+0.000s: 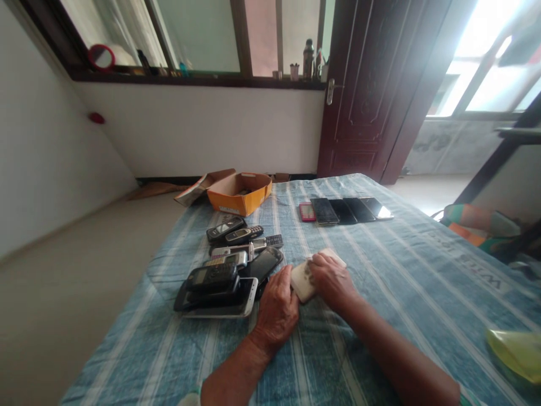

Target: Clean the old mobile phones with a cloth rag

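Blue striped cloth (406, 265): covers the whole work surface, white stripes running away from the person.
Dark wooden door (372, 84): stands behind the far edge.
Pile of old phones (230, 270): keypad handsets and dark slabs stacked on the left, just beside the left hand.
Orange cardboard box (239, 194): open, at the far left corner.
Row of smartphones (346, 210): five laid side by side, screens up, well beyond the hands.
Right hand (332, 279): fingers curled down over the white phone, clamping it against the cloth.
Left hand (276, 310): palm down, fingers loosely stretched, tips against the phone's near end.
White phone (302, 279): lies flat at the centre, between both hands.
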Action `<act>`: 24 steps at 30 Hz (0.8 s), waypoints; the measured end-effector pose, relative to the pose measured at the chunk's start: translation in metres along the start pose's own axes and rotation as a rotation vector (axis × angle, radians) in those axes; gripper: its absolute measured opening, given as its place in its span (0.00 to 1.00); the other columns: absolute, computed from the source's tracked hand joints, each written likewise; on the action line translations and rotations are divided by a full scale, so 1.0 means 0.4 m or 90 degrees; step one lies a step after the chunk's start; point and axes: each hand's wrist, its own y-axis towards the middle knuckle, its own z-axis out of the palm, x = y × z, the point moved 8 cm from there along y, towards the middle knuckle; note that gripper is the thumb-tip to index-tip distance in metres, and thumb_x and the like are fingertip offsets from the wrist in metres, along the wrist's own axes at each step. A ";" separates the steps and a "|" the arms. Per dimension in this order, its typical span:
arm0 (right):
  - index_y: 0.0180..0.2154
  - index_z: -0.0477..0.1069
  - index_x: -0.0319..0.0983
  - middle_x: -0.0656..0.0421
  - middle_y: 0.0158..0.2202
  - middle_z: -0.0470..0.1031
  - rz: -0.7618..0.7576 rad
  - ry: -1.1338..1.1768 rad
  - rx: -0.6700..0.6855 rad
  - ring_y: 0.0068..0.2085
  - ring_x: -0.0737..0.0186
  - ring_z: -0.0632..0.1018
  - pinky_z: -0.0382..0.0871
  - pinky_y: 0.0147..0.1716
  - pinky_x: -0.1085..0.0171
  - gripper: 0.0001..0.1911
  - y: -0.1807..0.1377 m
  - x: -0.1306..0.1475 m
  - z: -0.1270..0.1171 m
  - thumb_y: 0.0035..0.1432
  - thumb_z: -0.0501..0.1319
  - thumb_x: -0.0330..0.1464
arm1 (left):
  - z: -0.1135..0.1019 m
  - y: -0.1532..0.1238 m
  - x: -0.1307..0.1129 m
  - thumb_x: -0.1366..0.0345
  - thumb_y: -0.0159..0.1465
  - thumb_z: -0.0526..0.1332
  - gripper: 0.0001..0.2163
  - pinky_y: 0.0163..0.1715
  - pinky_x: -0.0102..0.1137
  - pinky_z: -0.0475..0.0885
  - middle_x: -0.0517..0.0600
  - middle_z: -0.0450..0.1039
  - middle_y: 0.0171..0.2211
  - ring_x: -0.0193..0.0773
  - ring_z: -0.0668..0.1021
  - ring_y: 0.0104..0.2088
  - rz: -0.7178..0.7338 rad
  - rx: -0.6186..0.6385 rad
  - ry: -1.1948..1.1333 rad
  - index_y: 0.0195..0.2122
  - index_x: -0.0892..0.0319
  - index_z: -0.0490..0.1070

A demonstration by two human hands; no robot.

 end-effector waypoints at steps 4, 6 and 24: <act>0.37 0.75 0.36 0.52 0.41 0.74 -0.008 0.001 0.002 0.46 0.55 0.73 0.65 0.48 0.60 0.08 0.012 0.010 0.003 0.63 0.56 0.27 | 0.002 -0.004 0.000 0.75 0.60 0.53 0.22 0.52 0.46 0.74 0.64 0.73 0.50 0.50 0.75 0.52 -0.004 0.005 -0.007 0.57 0.67 0.62; 0.39 0.75 0.37 0.53 0.43 0.74 -0.021 0.010 0.001 0.48 0.56 0.72 0.64 0.50 0.60 0.09 0.009 0.007 0.004 0.63 0.56 0.27 | 0.002 -0.005 -0.001 0.75 0.61 0.54 0.22 0.52 0.47 0.73 0.64 0.73 0.50 0.50 0.75 0.52 -0.006 0.004 -0.007 0.57 0.67 0.62; 0.49 0.74 0.37 0.50 0.52 0.74 0.075 -0.010 -0.061 0.56 0.54 0.71 0.65 0.54 0.59 0.20 -0.053 -0.115 0.014 0.62 0.50 0.21 | -0.003 -0.003 -0.008 0.77 0.57 0.53 0.26 0.51 0.46 0.74 0.61 0.73 0.51 0.49 0.76 0.51 0.011 0.004 0.015 0.59 0.64 0.60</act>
